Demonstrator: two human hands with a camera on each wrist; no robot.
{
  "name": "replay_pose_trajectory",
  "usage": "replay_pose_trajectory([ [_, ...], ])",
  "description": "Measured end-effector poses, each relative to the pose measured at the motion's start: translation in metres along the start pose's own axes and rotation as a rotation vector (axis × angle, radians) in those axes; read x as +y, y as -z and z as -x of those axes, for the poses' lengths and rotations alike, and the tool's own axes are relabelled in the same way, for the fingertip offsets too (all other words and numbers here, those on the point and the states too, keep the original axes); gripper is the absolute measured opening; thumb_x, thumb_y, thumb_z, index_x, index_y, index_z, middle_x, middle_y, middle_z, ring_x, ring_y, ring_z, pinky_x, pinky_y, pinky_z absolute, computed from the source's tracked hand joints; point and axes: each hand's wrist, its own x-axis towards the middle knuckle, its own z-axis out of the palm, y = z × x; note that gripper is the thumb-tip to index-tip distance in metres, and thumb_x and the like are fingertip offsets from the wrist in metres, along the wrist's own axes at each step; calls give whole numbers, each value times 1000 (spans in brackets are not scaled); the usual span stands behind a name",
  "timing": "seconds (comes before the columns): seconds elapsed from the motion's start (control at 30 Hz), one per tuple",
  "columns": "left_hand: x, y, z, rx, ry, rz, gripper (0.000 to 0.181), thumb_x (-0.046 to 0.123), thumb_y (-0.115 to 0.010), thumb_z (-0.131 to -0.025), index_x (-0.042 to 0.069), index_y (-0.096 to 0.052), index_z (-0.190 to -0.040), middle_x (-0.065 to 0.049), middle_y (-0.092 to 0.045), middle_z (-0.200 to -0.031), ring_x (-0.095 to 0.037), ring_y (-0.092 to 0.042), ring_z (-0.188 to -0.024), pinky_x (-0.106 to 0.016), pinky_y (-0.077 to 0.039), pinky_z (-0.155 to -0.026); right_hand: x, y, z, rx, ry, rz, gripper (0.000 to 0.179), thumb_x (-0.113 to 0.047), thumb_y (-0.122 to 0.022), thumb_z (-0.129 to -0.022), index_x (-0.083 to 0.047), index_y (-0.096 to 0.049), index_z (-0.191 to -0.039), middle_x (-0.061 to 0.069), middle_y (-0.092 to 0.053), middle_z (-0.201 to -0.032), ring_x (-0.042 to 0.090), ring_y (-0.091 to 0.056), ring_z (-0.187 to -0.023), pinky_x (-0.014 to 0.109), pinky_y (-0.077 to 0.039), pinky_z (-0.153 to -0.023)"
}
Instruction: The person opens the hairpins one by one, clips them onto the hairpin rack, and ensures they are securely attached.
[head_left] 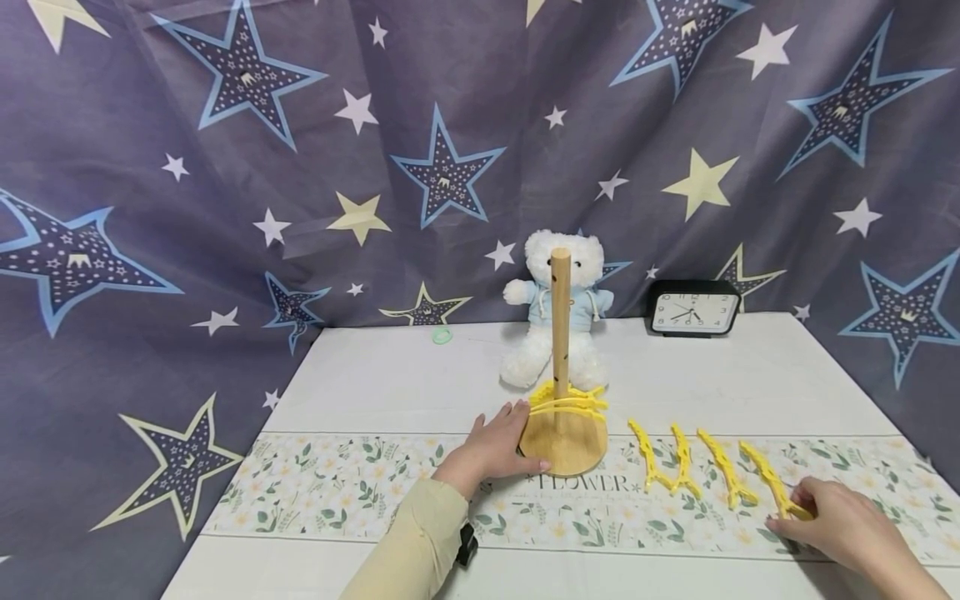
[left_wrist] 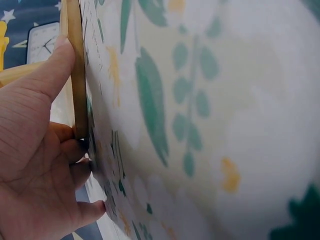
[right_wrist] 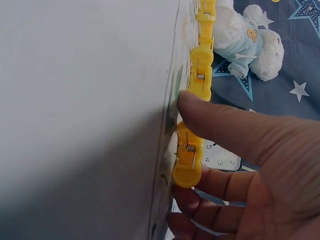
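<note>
A wooden stand (head_left: 561, 317) with an upright pole and round base stands near the table's middle. Several yellow hair clips (head_left: 567, 403) lie stacked at the pole's foot, just above the base. My left hand (head_left: 491, 450) grips the base from the left, its thumb along the near rim; the left wrist view shows the thumb against the edge of the base (left_wrist: 77, 95). To the right, more yellow clips lie in a slanted row. My right hand (head_left: 847, 521) pinches the forked near end of the rightmost clip (head_left: 768, 477) between thumb and fingers. Its spring (right_wrist: 190, 148) shows in the right wrist view.
Behind the stand sits a white teddy bear (head_left: 525, 354) in a blue top. A black-framed clock (head_left: 693, 308) stands at the back right, and a small green ring (head_left: 442, 335) lies at the back left. A floral runner (head_left: 337, 487) crosses the white table.
</note>
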Motion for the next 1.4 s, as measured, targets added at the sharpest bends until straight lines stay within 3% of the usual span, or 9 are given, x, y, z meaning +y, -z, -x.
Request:
replay_pose_trajectory([
  [0.3, 0, 0, 0, 1, 5, 1, 105, 65, -64, -83, 9, -16, -157, -5, -19, -162, -24, -14, -148, -55, -10, -117, -1, 6, 2, 91, 46, -26, 48, -45, -76, -80, -4, -51, -81, 3, -43, -69, 19, -42, -65, 34, -30, -58],
  [0.43, 0, 0, 1, 2, 3, 10, 105, 64, -65, -83, 9, -16, -157, -6, -19, -161, -25, -15, -148, -55, -10, -117, -6, 12, 4, 117, 26, -68, 52, -49, -73, -82, -4, -49, -84, 4, -46, -73, 20, -44, -67, 37, -33, -60],
  [0.67, 2, 1, 2, 5, 3, 8, 104, 63, -65, -83, 8, -17, -157, -7, -19, -161, -25, -15, -148, -55, -11, -117, -14, 19, 2, 157, 56, -116, 62, -56, -69, -83, 2, -56, -100, 12, -65, -85, 30, -63, -76, 46, -48, -62],
  [0.87, 1, 0, 1, 5, 4, 12, 104, 64, -65, -83, 9, -16, -157, -6, -19, -161, -24, -15, -148, -55, -10, -117, -26, 23, 1, 242, 107, -161, 70, -56, -68, -85, 6, -61, -114, 18, -69, -96, 23, -62, -76, 43, -48, -62],
  [1.1, 1, -1, 0, 4, 7, 12, 105, 64, -65, -83, 9, -16, -157, -6, -19, -161, -24, -14, -148, -54, -9, -117, -46, 19, 2, 369, 178, -228, 55, -41, -70, -89, 5, -62, -119, 21, -69, -101, 17, -60, -73, 31, -45, -59],
  [1.4, 2, 0, 2, 2, 12, 13, 104, 64, -65, -83, 9, -17, -157, -6, -19, -161, -24, -15, -148, -54, -10, -117, -68, 15, 4, 475, 255, -321, 41, -29, -64, -96, -1, -59, -125, 28, -64, -112, 19, -61, -73, 27, -45, -52],
])
